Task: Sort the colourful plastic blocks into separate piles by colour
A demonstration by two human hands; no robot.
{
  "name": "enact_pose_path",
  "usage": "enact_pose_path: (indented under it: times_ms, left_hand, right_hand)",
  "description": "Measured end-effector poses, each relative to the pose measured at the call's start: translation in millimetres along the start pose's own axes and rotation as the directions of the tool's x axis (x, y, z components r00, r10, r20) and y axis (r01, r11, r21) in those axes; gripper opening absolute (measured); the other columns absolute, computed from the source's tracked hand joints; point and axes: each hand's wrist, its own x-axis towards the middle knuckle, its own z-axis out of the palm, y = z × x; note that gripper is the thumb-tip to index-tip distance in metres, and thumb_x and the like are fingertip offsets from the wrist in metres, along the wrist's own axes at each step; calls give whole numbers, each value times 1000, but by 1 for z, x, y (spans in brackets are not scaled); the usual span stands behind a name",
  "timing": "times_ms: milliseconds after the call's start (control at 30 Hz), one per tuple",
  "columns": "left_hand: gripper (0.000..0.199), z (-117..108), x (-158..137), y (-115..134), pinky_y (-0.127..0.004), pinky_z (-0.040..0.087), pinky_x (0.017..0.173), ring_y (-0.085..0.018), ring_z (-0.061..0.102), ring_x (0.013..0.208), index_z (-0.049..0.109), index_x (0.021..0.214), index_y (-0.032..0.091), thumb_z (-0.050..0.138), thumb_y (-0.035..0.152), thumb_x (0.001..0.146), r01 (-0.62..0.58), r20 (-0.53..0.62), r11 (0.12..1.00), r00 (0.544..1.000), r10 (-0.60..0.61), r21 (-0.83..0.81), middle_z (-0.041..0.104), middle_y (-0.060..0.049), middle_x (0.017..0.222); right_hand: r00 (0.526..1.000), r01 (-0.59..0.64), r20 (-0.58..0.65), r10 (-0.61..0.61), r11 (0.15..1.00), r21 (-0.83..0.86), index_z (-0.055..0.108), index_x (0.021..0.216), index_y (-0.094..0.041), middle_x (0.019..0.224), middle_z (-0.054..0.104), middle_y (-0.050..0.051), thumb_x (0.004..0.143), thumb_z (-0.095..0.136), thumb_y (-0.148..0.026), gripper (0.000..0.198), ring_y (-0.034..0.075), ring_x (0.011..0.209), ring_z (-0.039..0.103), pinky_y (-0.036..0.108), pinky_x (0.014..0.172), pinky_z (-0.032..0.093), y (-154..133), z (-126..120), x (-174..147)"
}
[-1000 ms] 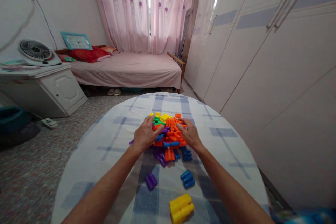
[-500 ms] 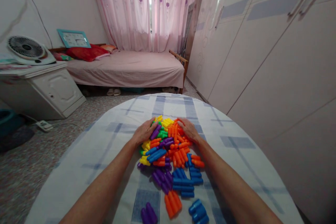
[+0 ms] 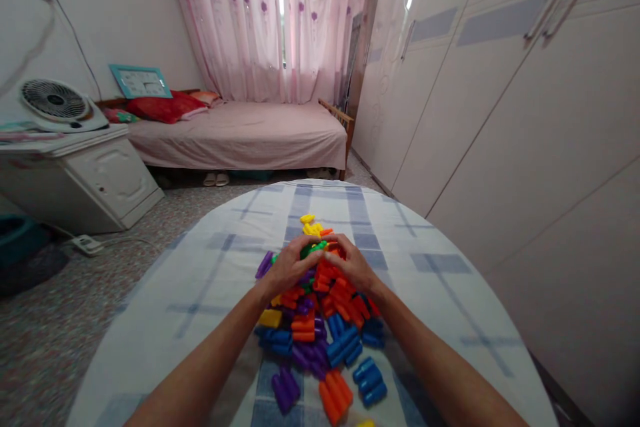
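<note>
We hold our left hand [image 3: 295, 265] and right hand [image 3: 356, 268] cupped over the heap of toy blocks [image 3: 345, 297], fingers bent inward and fingertips nearly meeting, so that together they make a rough ring. Inside that ring lie green blocks [image 3: 317, 248], with orange ones by the right hand's thumb — whether we grip any of them or only rest against them, we cannot tell. Just beyond the fingertips sit a few yellow blocks [image 3: 313, 228], and to the outer side of the left hand a purple block [image 3: 263, 265] leans out of the heap. Nearer us, between the forearms, the heap spreads into orange, purple and blue pieces, with a yellow block [image 3: 271, 318] beside the left wrist. Closest to us, apart from the hands, lie a purple piece [image 3: 285, 389], an orange piece [image 3: 335, 395] and a blue piece [image 3: 370, 381]. All of it rests on a surface [image 3: 450, 307] covered in white cloth with blue-grey checks. Well past the hands we see a bed [image 3: 250, 137] in front of pink curtains [image 3: 235, 33] — a fan [image 3: 56, 103] stands off to the left, and white wardrobes [image 3: 500, 120] line the right.
</note>
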Motion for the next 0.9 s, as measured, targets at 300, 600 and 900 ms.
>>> enact_pose_path:
  times_ms: [300, 600, 900]
  left_hand:
    - [33, -19, -79, -13, -44, 34, 109, -23, 45, 127, 60, 117, 26, 43, 34, 90, -3, -236, 923, 966, 102, 384, 54, -5, 133]
    - [36, -18, -120, -117, -55, 34, 105, -30, 36, 134, 61, 116, 27, 39, 27, 87, 111, -261, 726, 961, 96, 678, 53, -6, 135]
    - [50, -1, -78, -57, -42, 29, 113, -20, 40, 132, 40, 138, 21, 35, 41, 92, 299, -281, 953, 920, -275, 46, 45, -8, 142]
  right_hand:
    - [1000, 18, 10, -16, 958, -287, 61, 110, -23, 117, 61, 6, 90, 44, -38, 30, 20, 114, 52, 38, 102, 37, -21, -26, -21]
    - [946, -171, 120, 301, 778, -605, 43, 138, -22, 147, 36, 11, 92, 37, -50, 55, 27, 135, 33, 50, 107, 27, 53, 9, 117]
    - [881, -50, 392, 264, 877, -479, 68, 104, -22, 97, 71, 4, 85, 51, -47, 36, 19, 84, 64, 28, 74, 47, 32, 25, 99]
